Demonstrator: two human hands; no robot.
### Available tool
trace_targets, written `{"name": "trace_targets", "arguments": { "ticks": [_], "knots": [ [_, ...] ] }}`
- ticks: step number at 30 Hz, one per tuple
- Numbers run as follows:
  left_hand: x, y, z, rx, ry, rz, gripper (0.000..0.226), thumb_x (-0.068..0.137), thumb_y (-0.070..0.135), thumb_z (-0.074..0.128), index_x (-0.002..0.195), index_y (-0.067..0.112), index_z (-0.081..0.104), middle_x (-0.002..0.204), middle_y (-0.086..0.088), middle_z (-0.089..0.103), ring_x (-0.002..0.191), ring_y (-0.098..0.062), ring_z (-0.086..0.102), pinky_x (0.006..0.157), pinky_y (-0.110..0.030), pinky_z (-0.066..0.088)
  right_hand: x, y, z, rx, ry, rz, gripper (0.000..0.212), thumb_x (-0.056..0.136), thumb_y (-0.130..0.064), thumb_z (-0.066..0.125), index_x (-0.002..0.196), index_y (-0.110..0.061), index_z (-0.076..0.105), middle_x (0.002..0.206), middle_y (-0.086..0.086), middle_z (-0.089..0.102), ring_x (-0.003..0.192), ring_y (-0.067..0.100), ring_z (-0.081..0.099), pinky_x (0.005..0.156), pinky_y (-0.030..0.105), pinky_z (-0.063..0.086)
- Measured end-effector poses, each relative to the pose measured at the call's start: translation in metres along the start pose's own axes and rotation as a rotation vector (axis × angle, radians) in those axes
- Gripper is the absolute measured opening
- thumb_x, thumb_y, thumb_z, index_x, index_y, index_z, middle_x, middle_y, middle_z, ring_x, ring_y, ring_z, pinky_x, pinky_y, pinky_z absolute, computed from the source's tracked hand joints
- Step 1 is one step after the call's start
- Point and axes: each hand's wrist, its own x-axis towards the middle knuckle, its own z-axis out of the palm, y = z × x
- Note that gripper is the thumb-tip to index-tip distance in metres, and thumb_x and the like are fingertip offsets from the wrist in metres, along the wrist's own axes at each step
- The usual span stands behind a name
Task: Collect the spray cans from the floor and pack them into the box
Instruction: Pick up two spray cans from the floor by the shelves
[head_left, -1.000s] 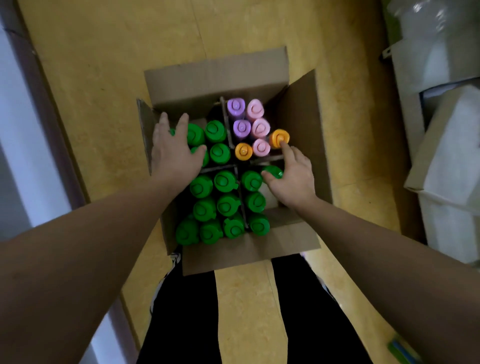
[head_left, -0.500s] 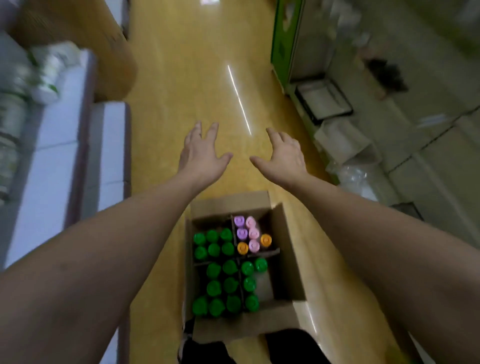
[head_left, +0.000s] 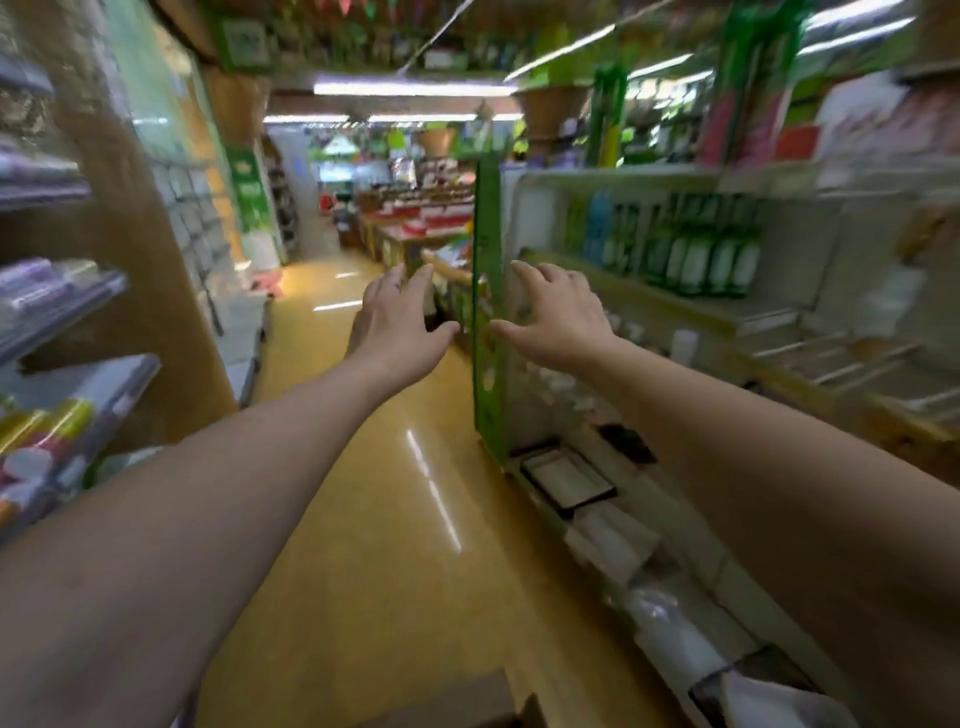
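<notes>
Only the far flap of the cardboard box (head_left: 457, 701) shows at the bottom edge; the spray cans inside it are out of view. My left hand (head_left: 397, 325) and my right hand (head_left: 558, 317) are both stretched out in front of me at chest height, palms down, fingers spread and holding nothing. They hover in the air over the shop aisle, well above and beyond the box. The picture is blurred by head motion.
A yellow floor (head_left: 395, 519) runs down the aisle ahead. Shelves (head_left: 57, 312) with goods stand at the left. At the right is a shelf unit with a green end panel (head_left: 488, 312), bottles (head_left: 696, 260) and bagged items low by the floor.
My hands left the cans in the box and rose out in front of me. The view swung up from the box to the aisle, so the box dropped to the bottom edge.
</notes>
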Motion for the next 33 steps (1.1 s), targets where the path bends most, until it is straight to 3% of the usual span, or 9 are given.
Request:
{"name": "trace_targets", "arguments": {
  "ticks": [5,13,22,33],
  "knots": [
    [0.006,0.059,-0.028,-0.135,-0.004,0.241,0.078,0.092,0.052,0.064,0.157,0.025,0.03,0.165,-0.009,0.022,0.152,-0.031,0.018,0.122,-0.045,0.021,-0.045,0.011,-0.085,-0.151,0.105,0.162,0.085,0.09,-0.062,0.06,0.16,-0.03,0.023,0.162,0.009,0.03,0.149,0.033,0.025,0.118,0.05,0.03],
    [-0.075,0.208,-0.032,-0.376,-0.176,0.579,0.079,0.092,0.052,0.064,0.157,0.023,0.031,0.162,-0.011,0.029,0.15,-0.03,0.023,0.121,-0.044,0.025,-0.225,0.053,-0.204,-0.404,0.165,0.571,0.085,0.09,-0.06,0.06,0.159,-0.029,0.022,0.162,0.011,0.029,0.147,0.036,0.025,0.117,0.05,0.029],
    [-0.256,0.402,-0.054,-0.534,-0.306,0.993,0.08,0.09,0.051,0.066,0.157,0.024,0.031,0.163,-0.012,0.026,0.151,-0.03,0.02,0.123,-0.045,0.022,-0.466,0.079,-0.363,-0.609,0.302,0.973,0.089,0.088,-0.062,0.063,0.159,-0.031,0.019,0.165,0.013,0.023,0.149,0.036,0.022,0.118,0.051,0.027],
    [-0.557,0.616,-0.103,-0.791,-0.467,1.368,0.079,0.088,0.046,0.069,0.156,0.02,0.035,0.161,-0.016,0.031,0.149,-0.031,0.025,0.123,-0.041,0.021,-0.784,0.073,-0.505,-0.671,0.445,1.426,0.087,0.088,-0.063,0.063,0.158,-0.031,0.023,0.163,0.009,0.026,0.148,0.034,0.022,0.119,0.052,0.028]
  ]
}}
